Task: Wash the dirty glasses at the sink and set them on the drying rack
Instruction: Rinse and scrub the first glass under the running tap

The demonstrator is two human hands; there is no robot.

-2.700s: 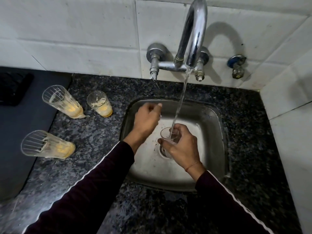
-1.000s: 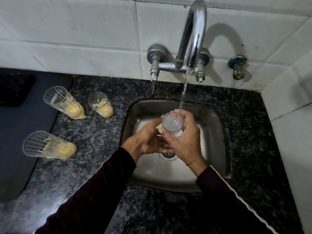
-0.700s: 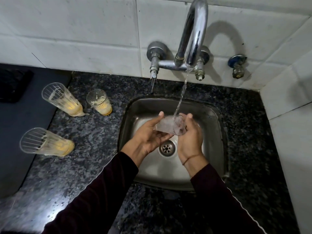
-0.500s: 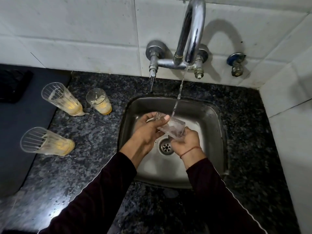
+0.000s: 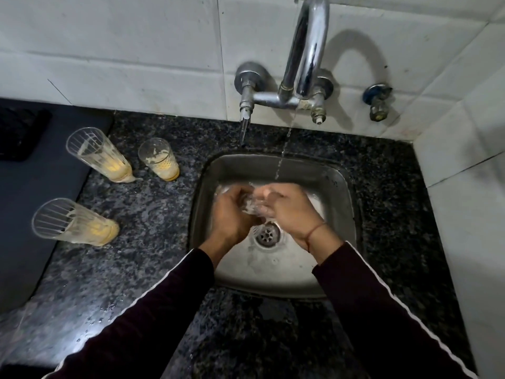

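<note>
A small clear glass (image 5: 252, 205) lies on its side between my two hands, low over the steel sink (image 5: 341, 192). My left hand (image 5: 232, 214) wraps its fingers round one end and my right hand (image 5: 292, 209) grips the other end. Most of the glass is hidden by fingers. A thin stream of water falls from the chrome tap (image 5: 306, 56) just behind the hands. Three dirty glasses with yellow residue stand on the counter at left: a tall one (image 5: 98, 155), a short one (image 5: 159, 160) and a nearer tall one (image 5: 73, 222).
The black speckled granite counter (image 5: 153, 242) surrounds the sink. A dark mat (image 5: 35, 203) lies at the far left beside the dirty glasses. White tiled walls close off the back and right. A small valve (image 5: 378, 101) sits right of the tap. The drain (image 5: 267, 235) shows below the hands.
The glass has gone from upright under the stream to lying sideways lower in the sink. My left hand has closed round it, and both hands now rub it.
</note>
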